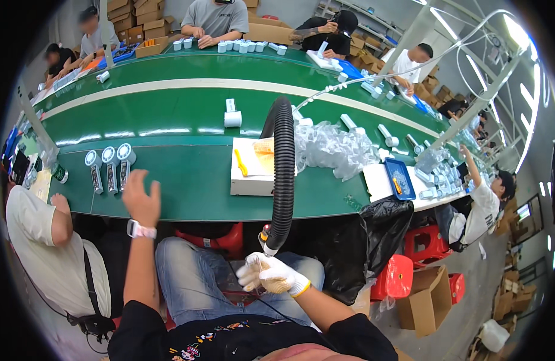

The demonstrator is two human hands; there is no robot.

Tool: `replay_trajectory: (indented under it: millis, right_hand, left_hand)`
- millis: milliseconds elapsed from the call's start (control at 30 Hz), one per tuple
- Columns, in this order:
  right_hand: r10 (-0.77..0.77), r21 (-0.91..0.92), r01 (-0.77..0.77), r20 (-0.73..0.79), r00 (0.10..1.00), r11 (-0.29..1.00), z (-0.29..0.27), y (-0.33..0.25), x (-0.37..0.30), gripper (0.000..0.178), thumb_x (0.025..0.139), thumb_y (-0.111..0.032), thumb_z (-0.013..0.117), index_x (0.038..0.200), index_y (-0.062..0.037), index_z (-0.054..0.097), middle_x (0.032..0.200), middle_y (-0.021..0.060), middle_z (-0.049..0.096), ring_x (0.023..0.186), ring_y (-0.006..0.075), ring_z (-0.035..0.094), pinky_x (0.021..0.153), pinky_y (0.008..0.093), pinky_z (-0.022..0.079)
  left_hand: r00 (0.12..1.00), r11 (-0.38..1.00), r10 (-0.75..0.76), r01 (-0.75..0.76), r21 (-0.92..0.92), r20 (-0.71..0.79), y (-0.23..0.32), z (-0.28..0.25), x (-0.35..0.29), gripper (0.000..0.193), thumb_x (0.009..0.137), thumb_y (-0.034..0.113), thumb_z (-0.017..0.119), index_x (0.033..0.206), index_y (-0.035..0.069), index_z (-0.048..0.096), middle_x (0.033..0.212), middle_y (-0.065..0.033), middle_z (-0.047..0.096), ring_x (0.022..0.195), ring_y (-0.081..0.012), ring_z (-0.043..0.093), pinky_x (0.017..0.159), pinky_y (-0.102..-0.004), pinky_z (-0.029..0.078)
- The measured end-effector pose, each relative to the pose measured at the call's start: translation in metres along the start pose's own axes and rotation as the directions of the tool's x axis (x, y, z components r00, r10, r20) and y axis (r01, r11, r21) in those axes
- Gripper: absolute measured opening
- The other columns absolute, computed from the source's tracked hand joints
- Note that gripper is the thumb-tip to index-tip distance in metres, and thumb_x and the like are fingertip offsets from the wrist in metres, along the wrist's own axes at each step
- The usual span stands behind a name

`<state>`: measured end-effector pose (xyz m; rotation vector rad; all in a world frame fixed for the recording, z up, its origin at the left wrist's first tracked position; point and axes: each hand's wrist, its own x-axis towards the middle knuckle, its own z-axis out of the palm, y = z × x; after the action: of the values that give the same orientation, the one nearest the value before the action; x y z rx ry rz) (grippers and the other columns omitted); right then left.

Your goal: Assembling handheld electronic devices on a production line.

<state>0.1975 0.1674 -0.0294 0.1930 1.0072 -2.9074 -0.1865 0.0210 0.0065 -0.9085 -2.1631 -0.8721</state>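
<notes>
far on the left a neighbour in a white shirt rests a bare arm on the near edge of the long green table. just right of that arm, three small grey and white gadgets lie side by side on the table, round heads at the far end and long bodies pointing back to the near edge. the bare left hand is up in the air with its fingers spread wide and nothing in it, and a white watch sits on the wrist. the gadgets lie just up and to the left of this hand, so the left hand is much nearer to them than the other one. next comes a flat white box with a yellow tool on top. a thick black ribbed hose bends over the box and hangs down to the lap, running far to near. its end points down at the right hand, low over blue jeans. that hand wears a knitted white glove with a yellow cuff and is curled shut around something small i cannot make out. further right are crinkly clear plastic bags, a blue tray and a shiny black bag.
</notes>
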Motion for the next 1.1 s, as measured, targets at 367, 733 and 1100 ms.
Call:
replay_trajectory:
  millis: [367, 733, 1100]
  right_hand:
    - [-0.010, 0.127, 0.043, -0.247, 0.969, 0.991, 0.009, 0.029, -0.009, 0.049, 0.094, -0.012, 0.076, 0.135, -0.0133, 0.049, 0.110, 0.0077, 0.064, 0.103, 0.0223, 0.067, 0.091, 0.0412, 0.058]
    - [-0.249, 0.449, 0.418, -0.388, 0.887, 0.789, -0.016, 0.015, 0.014, 0.036, 0.106, -0.040, 0.060, 0.132, -0.0146, 0.060, 0.124, 0.0074, 0.068, 0.108, 0.0280, 0.066, 0.096, 0.0438, 0.055]
    - [-0.479, -0.071, 0.520, -0.512, 0.713, 0.851, -0.008, 0.081, -0.027, 0.052, 0.096, -0.005, 0.070, 0.144, -0.0111, 0.050, 0.130, 0.0149, 0.065, 0.116, 0.0287, 0.066, 0.099, 0.0442, 0.056]
  left_hand:
    - [0.865, 0.896, -0.383, 0.264, 0.357, 0.324, -0.106, 0.027, 0.032, 0.059, 0.098, 0.025, 0.069, 0.149, 0.009, 0.044, 0.108, -0.0146, 0.072, 0.087, -0.0381, 0.072, 0.072, -0.0499, 0.058]
    - [0.493, -0.629, -0.008, 0.674, -0.387, 0.870, 0.184, -0.018, -0.177, 0.037, 0.106, 0.013, 0.061, 0.140, 0.006, 0.049, 0.128, -0.0131, 0.066, 0.116, -0.0330, 0.068, 0.101, -0.0498, 0.055]
    - [0.404, -0.479, -0.038, 0.795, -0.372, 0.914, 0.201, -0.017, -0.176, 0.044, 0.109, 0.015, 0.057, 0.146, 0.008, 0.036, 0.140, -0.0187, 0.061, 0.126, -0.0362, 0.064, 0.104, -0.0521, 0.055]
